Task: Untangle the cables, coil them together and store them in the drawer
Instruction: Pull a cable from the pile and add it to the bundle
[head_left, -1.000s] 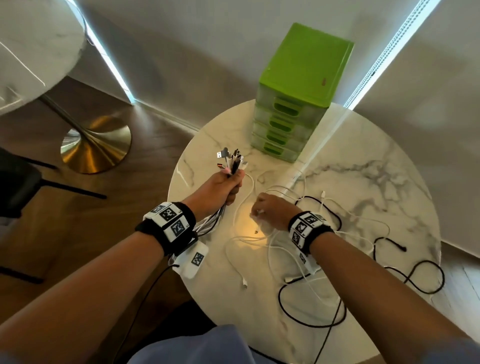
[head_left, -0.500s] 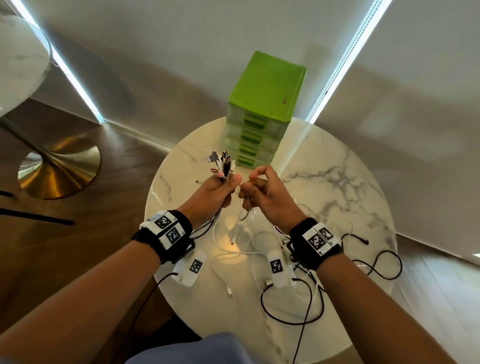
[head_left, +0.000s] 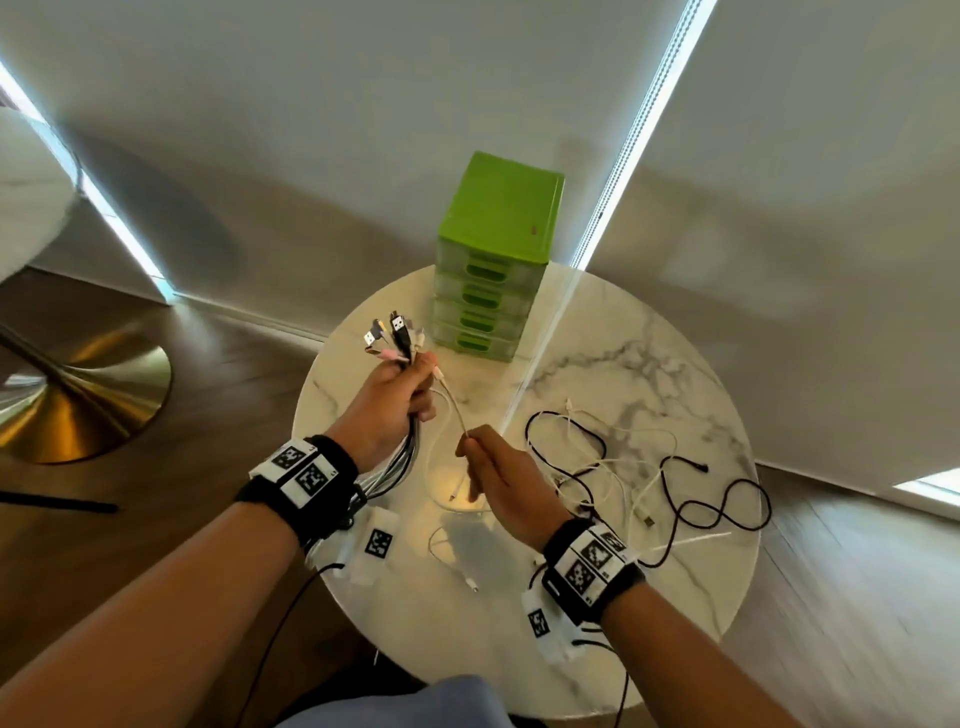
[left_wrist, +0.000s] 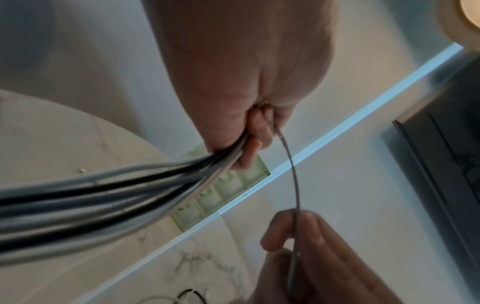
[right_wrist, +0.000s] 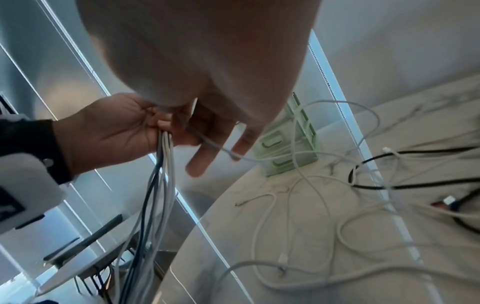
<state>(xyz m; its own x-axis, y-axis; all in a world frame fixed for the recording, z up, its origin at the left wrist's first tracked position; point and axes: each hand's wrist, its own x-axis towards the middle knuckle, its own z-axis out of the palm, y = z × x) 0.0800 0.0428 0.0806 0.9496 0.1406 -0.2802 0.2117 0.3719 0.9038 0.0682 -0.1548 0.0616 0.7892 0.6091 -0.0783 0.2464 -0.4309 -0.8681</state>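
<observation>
My left hand (head_left: 397, 402) grips a bundle of cables (left_wrist: 109, 191) above the round marble table (head_left: 613, 364); their plug ends (head_left: 392, 335) fan out above the fist. One thin white cable (head_left: 452, 402) runs from that fist down to my right hand (head_left: 485, 470), which pinches it between thumb and forefinger while the other fingers (right_wrist: 205, 158) hang straight. Loose black and white cables (head_left: 639, 467) lie tangled on the table to the right. The green drawer unit (head_left: 496, 260) stands at the table's far edge, all drawers closed.
A second marble table (head_left: 31, 192) with a brass base (head_left: 88, 395) stands to the left on the wooden floor. Grey blinds (head_left: 363, 104) hang behind the drawer unit. Black device leads (head_left: 275, 623) trail from my wrists off the table's near edge.
A second ago my right hand was down among the loose cables; it rose to meet the left hand, then drew back down along one thin white cable. The view tilted upward.
</observation>
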